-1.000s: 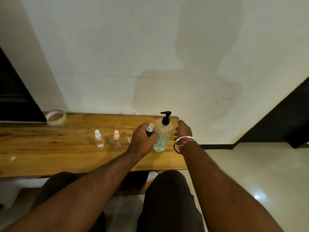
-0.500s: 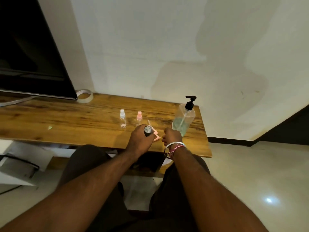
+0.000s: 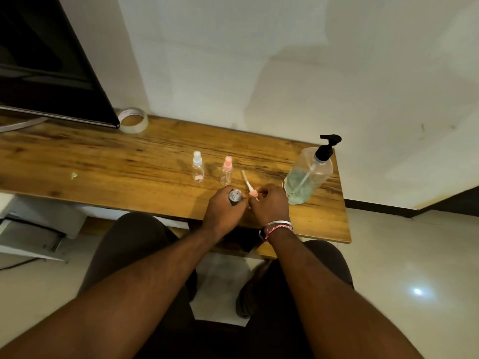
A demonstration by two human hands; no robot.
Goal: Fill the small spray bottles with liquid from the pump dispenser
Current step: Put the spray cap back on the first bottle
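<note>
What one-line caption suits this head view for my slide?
Left hand grips an open small bottle; right hand pinches its pink sprayer beside the pump dispenser.

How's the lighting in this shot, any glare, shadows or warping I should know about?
Head view: dim, warm light; a bright glare spot on the floor tiles; soft shadow patches on the wall; wide-angle bending at the table edges; the small open bottle in the left hand looks slightly soft.

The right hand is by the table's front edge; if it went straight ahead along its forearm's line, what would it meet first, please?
Probably the pink spray head that the right hand already pinches; beyond it, bare wooden table, though depth is unclear from this view.
</note>
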